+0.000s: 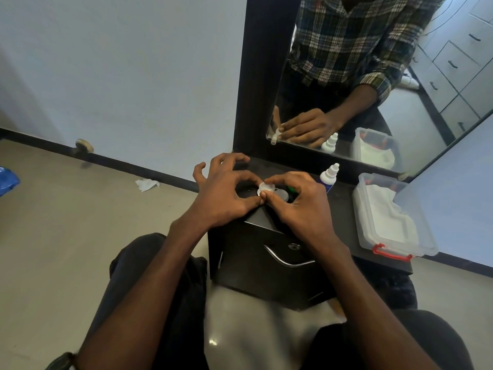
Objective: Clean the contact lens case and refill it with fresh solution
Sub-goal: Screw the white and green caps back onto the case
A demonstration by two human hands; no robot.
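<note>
Pinching lens case (266,189) w/ both hands' fingers: left hand (226,193), right hand (301,206), over dark cabinet (266,252).

looks like a bedroom or dressing corner at home: dark dressing table (344,209) with a lockable drawer (266,252) under a big framed mirror (373,89), white built-in drawers (453,62) reflected in it, plain wall and tiled floor (80,222)
</note>
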